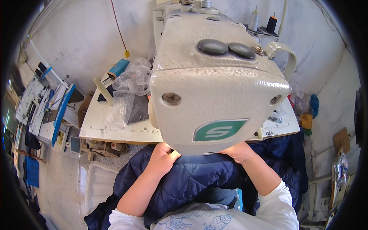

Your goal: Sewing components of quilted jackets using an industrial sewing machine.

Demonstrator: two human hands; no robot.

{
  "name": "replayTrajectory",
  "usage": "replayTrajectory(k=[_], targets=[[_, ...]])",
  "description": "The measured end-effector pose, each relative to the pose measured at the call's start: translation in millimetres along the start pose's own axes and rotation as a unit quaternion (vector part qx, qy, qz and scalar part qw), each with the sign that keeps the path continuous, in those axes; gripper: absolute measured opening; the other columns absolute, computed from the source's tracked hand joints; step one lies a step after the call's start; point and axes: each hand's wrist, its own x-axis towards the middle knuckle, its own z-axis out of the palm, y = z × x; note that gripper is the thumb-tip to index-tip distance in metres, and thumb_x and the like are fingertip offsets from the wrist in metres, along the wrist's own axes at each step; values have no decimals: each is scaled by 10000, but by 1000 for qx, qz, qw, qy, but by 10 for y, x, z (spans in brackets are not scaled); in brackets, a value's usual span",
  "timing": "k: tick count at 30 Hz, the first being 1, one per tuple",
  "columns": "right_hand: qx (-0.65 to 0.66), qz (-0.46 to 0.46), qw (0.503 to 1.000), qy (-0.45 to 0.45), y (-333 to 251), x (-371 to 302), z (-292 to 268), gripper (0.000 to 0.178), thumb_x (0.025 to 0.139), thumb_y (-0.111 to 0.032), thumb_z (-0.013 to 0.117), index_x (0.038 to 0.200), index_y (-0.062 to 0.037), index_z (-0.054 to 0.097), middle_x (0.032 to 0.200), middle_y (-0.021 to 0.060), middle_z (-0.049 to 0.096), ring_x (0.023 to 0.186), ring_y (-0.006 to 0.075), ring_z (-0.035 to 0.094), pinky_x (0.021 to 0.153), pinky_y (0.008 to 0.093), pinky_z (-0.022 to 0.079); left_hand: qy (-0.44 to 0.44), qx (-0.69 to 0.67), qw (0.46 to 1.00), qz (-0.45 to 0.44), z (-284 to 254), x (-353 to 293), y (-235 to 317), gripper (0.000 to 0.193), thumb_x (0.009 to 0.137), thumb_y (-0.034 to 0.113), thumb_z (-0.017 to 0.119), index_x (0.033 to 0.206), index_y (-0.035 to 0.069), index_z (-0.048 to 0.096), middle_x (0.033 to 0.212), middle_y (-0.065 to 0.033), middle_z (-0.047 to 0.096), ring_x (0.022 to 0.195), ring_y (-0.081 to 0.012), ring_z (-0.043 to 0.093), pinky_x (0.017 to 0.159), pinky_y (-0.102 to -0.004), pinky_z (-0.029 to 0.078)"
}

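Note:
A navy quilted garment (pixel 191 174) lies across my lap and hangs down on both sides of me. Its upper edge runs between my hands, just below the sewing machine's pale head (pixel 184 107). My left hand (pixel 163 158) is closed on that edge, thumb on top. On the other side my right hand (pixel 238 151) grips the same edge, though the machine head covers most of its fingers. The needle and presser foot are also hidden behind the head.
The white machine table (pixel 103 128) bears a crumpled clear plastic bag (pixel 132 82) at left. Thread cones (pixel 271 25) stand behind at right. A white plastic bin (pixel 100 184) sits on the floor at left. Farther left is another sewing machine (pixel 32 99) on a blue-edged table.

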Motion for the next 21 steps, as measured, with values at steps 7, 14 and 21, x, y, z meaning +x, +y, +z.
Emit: replayTrajectory(k=[7, 14, 21], targets=[[-12, 3, 1000, 2, -19, 5, 7, 105, 818, -71, 649, 879, 14, 648, 837, 32, 646, 761, 81, 575, 745, 225, 456, -7, 16, 1000, 5, 14, 5, 14, 202, 745, 74, 599, 904, -33, 665, 917, -96, 677, 857, -182, 617, 802, -276, 453], [-31, 1, 1000, 5, -41, -6, 16, 110, 820, -77, 651, 881, 14, 650, 835, 24, 644, 766, 73, 566, 742, 218, 445, 0, 15, 1000, -21, 41, -47, 141, 206, 739, 86, 601, 888, -41, 665, 904, -105, 676, 848, -185, 617, 795, -274, 453], [-46, -14, 999, 5, 8, 0, 35, 142, 823, -126, 662, 863, 10, 651, 810, 22, 639, 746, 68, 551, 713, 214, 435, -5, 33, 999, -11, -13, -62, 92, 214, 739, 120, 617, 875, -39, 666, 893, -111, 674, 814, -178, 616, 765, -273, 456]])
